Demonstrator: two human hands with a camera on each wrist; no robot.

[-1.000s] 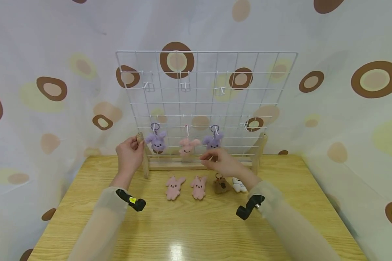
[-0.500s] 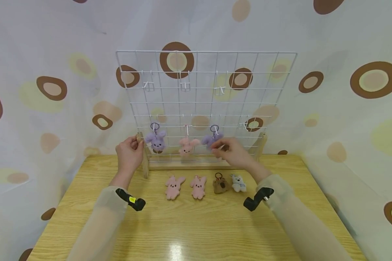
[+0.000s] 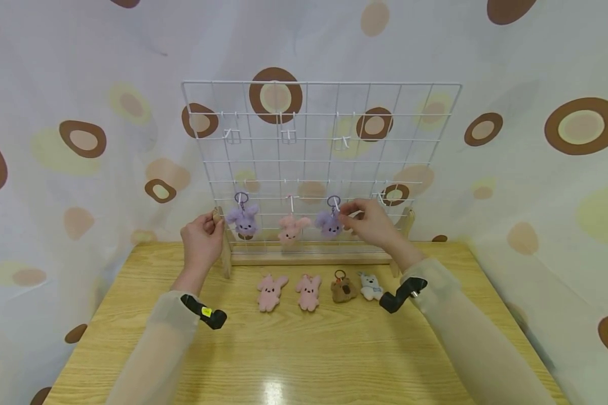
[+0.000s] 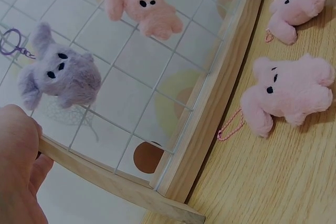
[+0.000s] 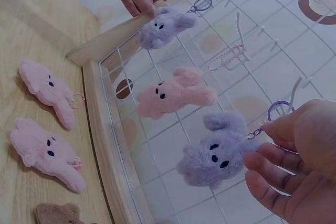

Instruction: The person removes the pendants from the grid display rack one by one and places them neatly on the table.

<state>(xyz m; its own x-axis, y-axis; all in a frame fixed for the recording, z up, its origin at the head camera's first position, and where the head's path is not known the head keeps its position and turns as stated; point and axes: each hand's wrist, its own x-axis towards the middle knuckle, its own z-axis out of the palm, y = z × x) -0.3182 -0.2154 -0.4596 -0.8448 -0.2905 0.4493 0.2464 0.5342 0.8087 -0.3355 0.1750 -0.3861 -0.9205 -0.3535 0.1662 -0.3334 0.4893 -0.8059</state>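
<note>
A white wire grid rack (image 3: pixel 329 151) stands on wooden legs at the table's back. My left hand (image 3: pixel 201 241) grips the top of its left wooden post (image 4: pixel 121 182). At the lower right hook, a purple bunny keychain (image 5: pixel 212 156) hangs by its purple ring (image 5: pixel 277 111). My right hand (image 3: pixel 372 225) has thumb and fingertips at that bunny's ear and chain, pinching it from the right side. Another purple bunny keychain (image 3: pixel 244 222) hangs at the left, beside my left hand. Between them hangs a pink bunny keychain (image 3: pixel 291 229).
On the table (image 3: pixel 294 351) before the rack lie two pink bunny keychains, one left (image 3: pixel 269 293) and one right (image 3: pixel 309 292), a brown bear keychain (image 3: pixel 343 288) and a white plush (image 3: pixel 371 287). Bare white hooks (image 3: pixel 287 135) sit higher on the grid; another hook (image 3: pixel 379 197) is lower right.
My right hand has moved up and right, from in front of the right purple bunny to its ear and chain. The bunny's face shows again. My left hand stays on the post.
</note>
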